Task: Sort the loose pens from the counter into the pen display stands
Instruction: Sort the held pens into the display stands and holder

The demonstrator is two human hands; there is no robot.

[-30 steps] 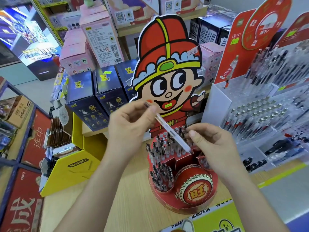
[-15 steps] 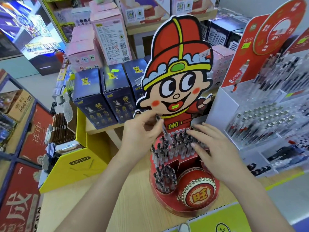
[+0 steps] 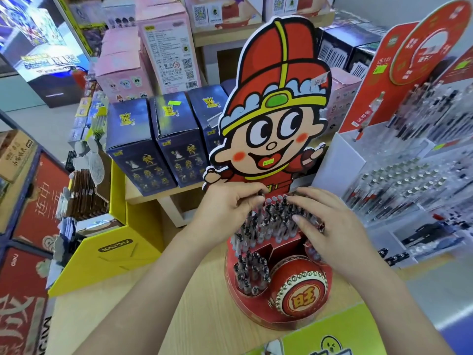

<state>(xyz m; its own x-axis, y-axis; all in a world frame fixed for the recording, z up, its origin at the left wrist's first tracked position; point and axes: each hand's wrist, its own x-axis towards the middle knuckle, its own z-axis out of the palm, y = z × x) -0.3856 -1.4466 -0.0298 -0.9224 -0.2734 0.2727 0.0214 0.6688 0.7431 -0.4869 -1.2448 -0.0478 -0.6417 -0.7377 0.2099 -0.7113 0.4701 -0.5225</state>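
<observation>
My left hand (image 3: 230, 208) curls its fingertips around the top of a pen (image 3: 261, 193) standing in the far row of the red display stand (image 3: 256, 311) on the counter (image 3: 179, 316). My right hand (image 3: 325, 226) lies flat, its fingers straight, on the neighbouring pens (image 3: 276, 216).

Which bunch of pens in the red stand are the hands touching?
The big back bunch, just below the cartoon boy: left hand and right hand are on its tops. The small front bunch beside the drum is untouched.

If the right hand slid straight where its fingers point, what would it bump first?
Probably the fingertips of the left hand, just across the pen tops; the cartoon cutout stands behind. Depth is unclear.
</observation>
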